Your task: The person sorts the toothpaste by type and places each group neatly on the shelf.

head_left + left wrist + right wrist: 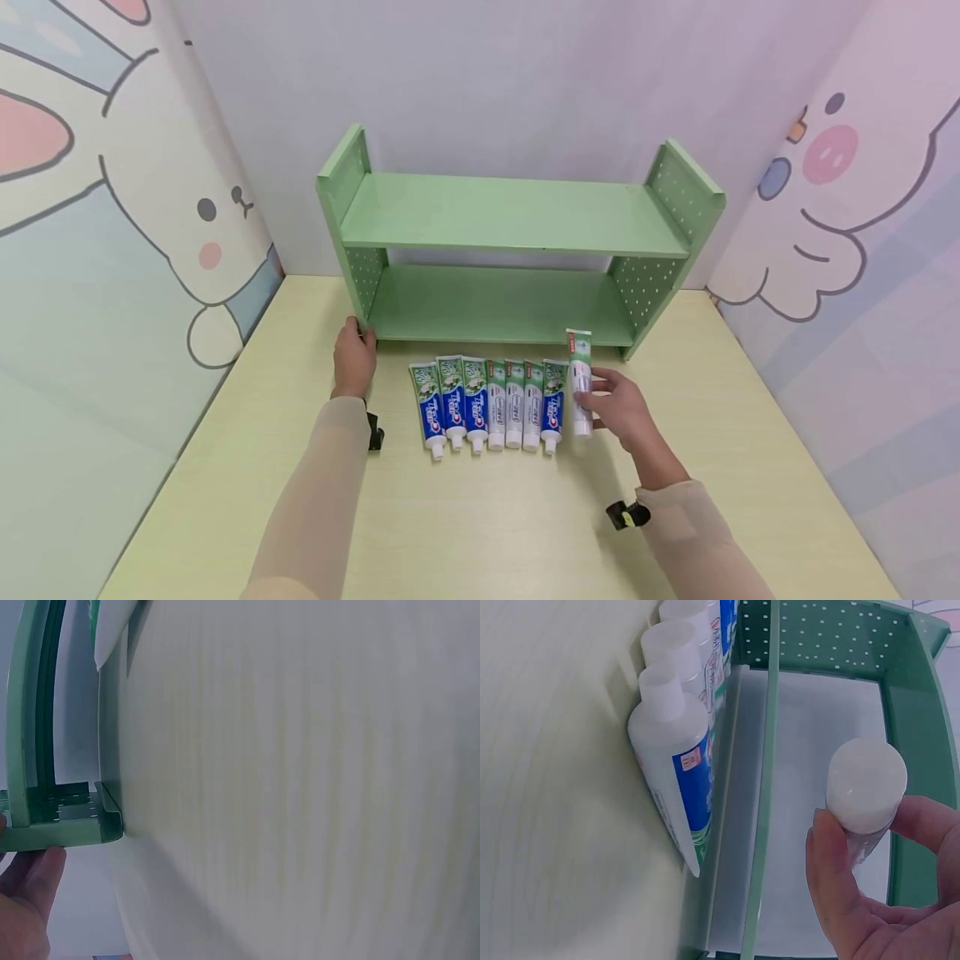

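Note:
My right hand [621, 406] pinches a white and green toothpaste tube [581, 375] between thumb and fingers, raised above the table with its white cap toward me. In the right wrist view that cap [866, 784] faces the camera. At the lower left corner of the green shelf [510, 212], my left hand [354, 360] holds the side panel [60, 836], with fingers on both sides of it. Several toothpaste tubes lie in a row before the shelf, caps toward me: blue ones [452, 404] on the left, white ones [514, 406] in the middle, and one blue tube [552, 408] at the right end.
The two-tier shelf has perforated side panels [647, 287] and stands at the back of a pale wooden table [480, 533]. A plain curtain [510, 92] hangs close behind. Cartoon-printed walls [127, 275] flank the table on both sides.

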`<state>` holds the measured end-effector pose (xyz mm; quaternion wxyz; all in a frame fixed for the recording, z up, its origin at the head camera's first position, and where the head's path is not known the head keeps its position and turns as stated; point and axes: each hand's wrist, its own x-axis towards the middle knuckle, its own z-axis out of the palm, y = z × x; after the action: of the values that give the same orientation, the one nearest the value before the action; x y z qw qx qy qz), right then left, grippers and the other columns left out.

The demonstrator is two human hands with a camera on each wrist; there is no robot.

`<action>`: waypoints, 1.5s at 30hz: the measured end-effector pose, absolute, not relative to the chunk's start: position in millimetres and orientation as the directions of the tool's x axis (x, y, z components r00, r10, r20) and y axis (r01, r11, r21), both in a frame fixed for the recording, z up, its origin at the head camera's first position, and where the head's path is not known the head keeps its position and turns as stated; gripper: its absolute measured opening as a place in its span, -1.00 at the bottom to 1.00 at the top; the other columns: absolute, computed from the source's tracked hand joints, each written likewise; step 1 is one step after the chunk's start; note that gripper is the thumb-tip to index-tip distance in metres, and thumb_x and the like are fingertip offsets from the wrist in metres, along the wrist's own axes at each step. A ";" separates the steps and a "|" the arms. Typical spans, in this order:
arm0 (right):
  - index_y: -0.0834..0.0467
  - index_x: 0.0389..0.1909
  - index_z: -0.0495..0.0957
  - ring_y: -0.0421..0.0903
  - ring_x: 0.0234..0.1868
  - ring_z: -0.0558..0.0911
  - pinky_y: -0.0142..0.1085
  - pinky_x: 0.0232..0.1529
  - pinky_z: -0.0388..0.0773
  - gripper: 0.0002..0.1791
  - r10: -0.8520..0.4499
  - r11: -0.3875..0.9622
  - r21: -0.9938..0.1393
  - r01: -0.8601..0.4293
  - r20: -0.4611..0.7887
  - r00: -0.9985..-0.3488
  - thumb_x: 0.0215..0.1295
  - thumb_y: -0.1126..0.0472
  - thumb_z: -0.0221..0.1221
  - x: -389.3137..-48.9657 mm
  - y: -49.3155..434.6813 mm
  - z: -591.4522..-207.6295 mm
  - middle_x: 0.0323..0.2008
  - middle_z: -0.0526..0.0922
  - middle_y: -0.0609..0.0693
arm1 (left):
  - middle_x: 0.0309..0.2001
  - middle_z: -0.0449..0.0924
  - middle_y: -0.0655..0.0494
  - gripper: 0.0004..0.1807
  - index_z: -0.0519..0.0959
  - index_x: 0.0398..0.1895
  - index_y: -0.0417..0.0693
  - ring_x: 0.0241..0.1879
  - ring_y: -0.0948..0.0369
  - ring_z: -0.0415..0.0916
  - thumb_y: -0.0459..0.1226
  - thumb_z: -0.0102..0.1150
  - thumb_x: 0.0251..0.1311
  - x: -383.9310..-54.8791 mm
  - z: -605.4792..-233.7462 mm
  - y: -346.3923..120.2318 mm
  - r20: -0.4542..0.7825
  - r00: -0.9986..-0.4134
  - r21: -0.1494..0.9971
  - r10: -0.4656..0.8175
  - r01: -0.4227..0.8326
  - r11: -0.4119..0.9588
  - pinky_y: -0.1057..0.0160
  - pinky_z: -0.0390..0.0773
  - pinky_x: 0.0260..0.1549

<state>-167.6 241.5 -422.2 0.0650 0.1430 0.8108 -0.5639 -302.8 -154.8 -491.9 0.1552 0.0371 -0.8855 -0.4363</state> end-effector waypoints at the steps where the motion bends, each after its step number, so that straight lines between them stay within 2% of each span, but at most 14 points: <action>1: 0.37 0.39 0.16 0.19 -0.07 0.57 -0.10 -0.33 0.63 -0.32 0.157 0.324 -0.897 0.300 -0.262 -0.952 0.31 0.36 0.20 -167.3 241.2 -419.9 0.16 0.38 0.38 | -0.19 0.42 -0.21 -0.73 0.34 0.05 -0.33 -0.23 -0.07 0.43 -0.27 -0.13 0.50 -302.6 -491.6 -154.7 0.242 -0.949 0.786 -0.203 0.069 0.614 -0.02 0.44 -0.25; 27: 0.37 0.42 0.12 0.24 0.08 0.48 -0.17 -0.29 0.63 -0.30 0.109 0.392 -0.905 0.164 -0.131 -0.985 0.33 0.36 0.18 -169.1 247.7 -368.6 0.20 0.37 0.37 | -0.15 0.44 -0.25 -0.73 0.34 0.05 -0.34 -0.21 -0.10 0.46 -0.27 -0.10 0.49 -304.4 -494.9 -156.6 0.247 -0.947 0.786 -0.208 0.070 0.615 -0.05 0.47 -0.24; 37: 0.35 0.43 0.11 0.29 0.14 0.46 -0.16 -0.28 0.63 -0.29 0.108 0.394 -0.907 0.149 -0.116 -0.987 0.31 0.36 0.18 -167.1 251.1 -357.9 0.22 0.36 0.38 | -0.15 0.45 -0.24 -0.73 0.34 0.05 -0.34 -0.20 -0.09 0.45 -0.28 -0.09 0.48 -303.6 -492.6 -157.1 0.239 -0.949 0.792 -0.207 0.067 0.607 -0.04 0.46 -0.22; 45: 0.35 0.44 0.09 0.27 0.13 0.45 -0.19 -0.28 0.63 -0.27 0.102 0.414 -0.903 0.117 -0.082 -0.991 0.32 0.35 0.18 -163.6 251.2 -344.2 0.23 0.34 0.38 | -0.17 0.44 -0.24 -0.74 0.34 0.03 -0.36 -0.24 -0.10 0.45 -0.29 -0.08 0.48 -303.7 -494.3 -157.6 0.252 -0.946 0.788 -0.205 0.078 0.611 -0.04 0.46 -0.25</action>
<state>-163.6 251.2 -344.2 0.0069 0.0649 0.8407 -0.5376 -303.7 -157.6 -494.3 0.1608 0.0361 -0.8829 -0.4398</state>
